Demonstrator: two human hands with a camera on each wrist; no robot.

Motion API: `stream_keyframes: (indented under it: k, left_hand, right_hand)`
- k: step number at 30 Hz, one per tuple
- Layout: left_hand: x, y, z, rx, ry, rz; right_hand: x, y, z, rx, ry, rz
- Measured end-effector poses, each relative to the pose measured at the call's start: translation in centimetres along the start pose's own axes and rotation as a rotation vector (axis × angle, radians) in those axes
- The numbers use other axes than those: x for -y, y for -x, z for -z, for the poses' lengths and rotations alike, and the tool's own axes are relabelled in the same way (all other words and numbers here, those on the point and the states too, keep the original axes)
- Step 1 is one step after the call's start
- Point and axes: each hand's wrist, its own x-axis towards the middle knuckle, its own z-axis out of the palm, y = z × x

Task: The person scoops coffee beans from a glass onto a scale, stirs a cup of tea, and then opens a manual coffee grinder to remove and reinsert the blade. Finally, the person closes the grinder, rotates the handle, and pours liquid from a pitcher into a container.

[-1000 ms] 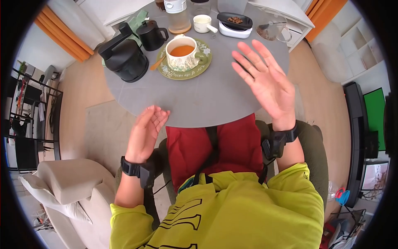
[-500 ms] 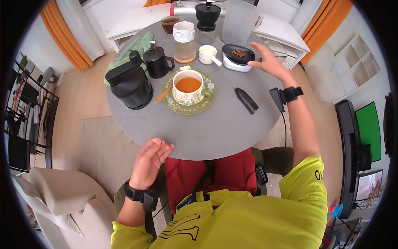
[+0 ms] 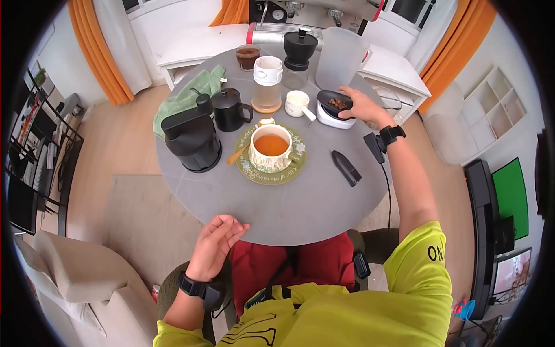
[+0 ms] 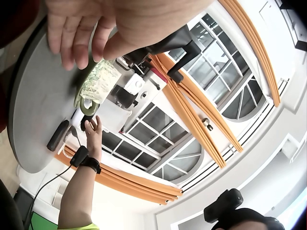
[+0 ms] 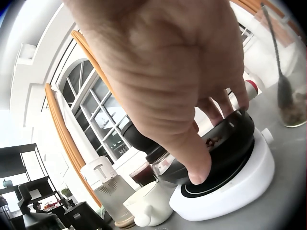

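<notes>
My right hand [image 3: 365,109] grips a black shallow dish [image 5: 235,136] by its rim, thumb on the near side and fingers on the far side. Brown beans [image 3: 337,103] lie in the dish. It tilts over a white scale [image 5: 230,206] with a black top. Near the table's front edge, my left hand [image 3: 215,246] hovers with relaxed fingers, holding nothing. Between the hands stands a patterned cup [image 3: 266,161] of orange-brown liquid on a green saucer [image 3: 260,176], with a wooden spoon [image 3: 237,155] beside it. A slim black device [image 3: 346,168] lies to the right.
At the left are a black kettle [image 3: 191,141], a black lidded pot [image 3: 230,110] and a green cloth [image 3: 185,104]. Behind the cup stand a bottle [image 3: 267,89], a small white handled pot [image 3: 297,103], a hand grinder [image 3: 299,52] and a translucent pitcher [image 3: 341,58].
My right hand has reached forward from its raised, spread pose and taken hold of the black dish, which now tilts. The head view has lifted; my left hand stays near the table edge.
</notes>
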Motion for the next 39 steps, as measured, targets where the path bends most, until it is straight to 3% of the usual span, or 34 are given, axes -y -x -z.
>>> stream_keyframes:
  k: [4,6,8,11,15,22,29,32,34,35,37,39]
  left_hand:
    - [-0.1,0.0,-0.1,-0.018,-0.012,0.007]
    - [0.0,0.0,-0.2,-0.03,-0.006,0.01]
    - [0.1,0.0,-0.1,-0.033,-0.006,0.008]
    - [0.1,-0.1,0.0,-0.03,-0.008,0.004]
    - [0.2,-0.2,0.2,-0.037,-0.01,0.004]
    - [0.2,-0.2,0.4,-0.02,0.023,0.006]
    - [0.3,-0.2,0.6,-0.027,0.023,0.027]
    - [0.4,-0.3,0.6,-0.011,0.015,0.016]
    - [0.2,-0.1,0.6,-0.017,0.008,0.03]
    - [0.2,-0.2,0.5,-0.012,0.003,0.026]
    - [0.2,-0.2,0.5,-0.017,-0.001,0.032]
    - [0.2,-0.2,0.5,-0.022,-0.009,0.035]
  right_hand:
    - [0.9,0.4,1.8,0.032,-0.178,-0.013]
    - [0.3,-0.3,3.5,-0.023,-0.132,0.052]
    - [1.6,-0.1,6.4,-0.219,-0.153,0.02]
    - [1.7,-2.0,11.2,-0.29,-0.094,0.027]
    - [1.4,-4.9,15.5,-0.443,0.3,0.027]
    - [3.6,-7.2,16.0,-0.471,0.919,-0.034]
    - [2.7,-8.7,15.8,-0.528,1.02,0.025]
    - [2.2,-7.6,16.2,-0.593,0.662,0.153]
    - [3.0,-5.9,15.7,-0.499,0.247,0.086]
    - [3.3,-4.8,14.9,-0.493,0.247,0.08]
    - [3.8,-2.1,13.0,-0.299,-0.103,0.095]
    - [3.5,-0.4,10.5,-0.225,-0.16,0.037]
